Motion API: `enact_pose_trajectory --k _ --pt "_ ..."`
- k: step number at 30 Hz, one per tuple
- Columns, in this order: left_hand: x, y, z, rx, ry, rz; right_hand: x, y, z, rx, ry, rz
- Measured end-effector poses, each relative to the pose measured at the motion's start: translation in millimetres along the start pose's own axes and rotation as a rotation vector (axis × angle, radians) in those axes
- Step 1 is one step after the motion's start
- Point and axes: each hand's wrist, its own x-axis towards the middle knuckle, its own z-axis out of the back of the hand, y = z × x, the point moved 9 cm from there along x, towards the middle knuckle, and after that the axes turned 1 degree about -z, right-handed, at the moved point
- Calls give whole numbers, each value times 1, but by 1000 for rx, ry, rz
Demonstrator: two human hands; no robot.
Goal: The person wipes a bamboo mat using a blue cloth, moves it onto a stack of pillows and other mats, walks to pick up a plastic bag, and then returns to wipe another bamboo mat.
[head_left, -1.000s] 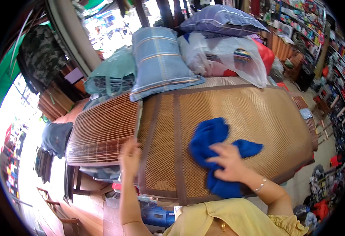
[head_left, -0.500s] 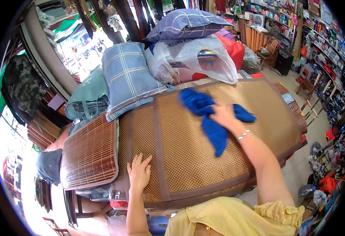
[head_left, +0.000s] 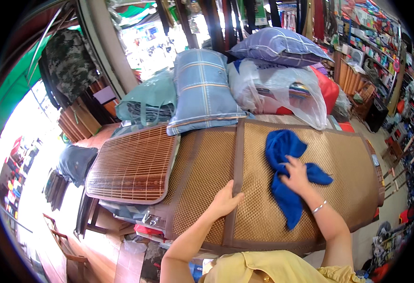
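Observation:
A tan woven mat (head_left: 339,188) with brown fabric borders covers the waist-high stack in front of me. On it lies a crumpled, bright blue cloth (head_left: 287,191), its ends spread out in several directions. My right hand (head_left: 295,175) presses into the middle of this cloth, fingers bent into its folds. At the brown border strip left of the cloth is my left hand (head_left: 225,200), its fingers close together and the thumb over the strip, closed on the mat's edge. Part of the left fingers is hidden.
A brown slatted bamboo mat (head_left: 130,165) lies at the left. Along the back are a blue checked pillow (head_left: 202,89), a green bag (head_left: 145,101), a clear plastic bag (head_left: 268,92) and a purple checked pillow (head_left: 282,47). A wooden chair (head_left: 63,240) stands low at left; shelves of goods line the right.
My left hand has moved from lying spread on the mat to the border strip, its fingers now together. The right hand and blue cloth have shifted nearer to me. The view has turned left.

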Motion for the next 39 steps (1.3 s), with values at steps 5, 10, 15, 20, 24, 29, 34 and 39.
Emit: enact_pose_trajectory --k 5,10,15,20,24,29,34,39 --pt "-67 12 102 -18 -298 -78 -37 204 -16 318 351 643" --pt "-121 93 148 110 -460 127 -79 287 -54 323 490 1024" --pt "-133 122 154 404 -575 201 30 273 -89 344 293 844" --pt "-137 94 152 283 -678 240 147 95 -92 -139 45 138" --pt "-136 92 151 358 -706 244 147 40 -72 -220 148 130" --pt "-144 97 148 402 -809 170 55 185 -45 135 650 724" --pt "-139 102 143 386 -766 170 -31 301 -66 105 642 998" --pt "-141 110 143 425 -773 222 26 328 -138 67 653 995"
